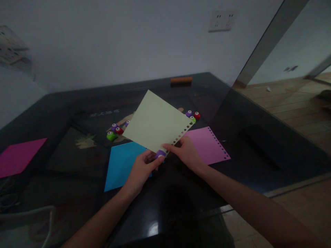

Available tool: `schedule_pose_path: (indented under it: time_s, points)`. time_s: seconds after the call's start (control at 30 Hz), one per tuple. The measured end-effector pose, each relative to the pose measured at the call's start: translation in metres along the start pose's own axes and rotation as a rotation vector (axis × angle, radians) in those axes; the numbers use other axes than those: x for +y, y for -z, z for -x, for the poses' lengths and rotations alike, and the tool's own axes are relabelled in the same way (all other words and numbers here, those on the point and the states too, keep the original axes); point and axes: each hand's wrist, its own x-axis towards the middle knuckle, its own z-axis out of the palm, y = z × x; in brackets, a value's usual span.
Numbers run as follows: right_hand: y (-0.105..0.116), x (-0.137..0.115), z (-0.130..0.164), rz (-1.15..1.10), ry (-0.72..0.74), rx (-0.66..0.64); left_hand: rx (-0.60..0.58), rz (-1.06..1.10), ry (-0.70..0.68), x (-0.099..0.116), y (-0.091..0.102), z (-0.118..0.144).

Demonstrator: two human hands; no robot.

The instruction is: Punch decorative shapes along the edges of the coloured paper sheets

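Note:
A pale yellow-green paper sheet (pixel 156 121) is held up over a dark glossy table (pixel 64 113); a row of small punched shapes runs along its right edge. My left hand (pixel 141 170) grips a small purple paper punch (pixel 160 154) clamped on the sheet's lower corner. My right hand (pixel 186 152) pinches the sheet's lower right edge just beside the punch. A blue sheet (pixel 121 163) lies flat under my left hand. A pink sheet (pixel 209 144) with a punched right edge lies under my right hand.
Small punches, green (pixel 111 136), red (pixel 119 130) and purple, cluster left of the held sheet; more sit at its right corner (pixel 193 116). A magenta sheet (pixel 17 156) lies far left. An orange block (pixel 181 80) rests at the table's back edge. Wooden floor lies right.

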Motion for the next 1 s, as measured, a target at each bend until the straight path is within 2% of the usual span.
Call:
schedule_pose_path:
  time_s: [1.0]
  points:
    - [-0.0006,-0.0007,0.0001,-0.01,-0.018,0.003,0.004,-0.042,-0.015,-0.0003,0.0018,-0.0008]
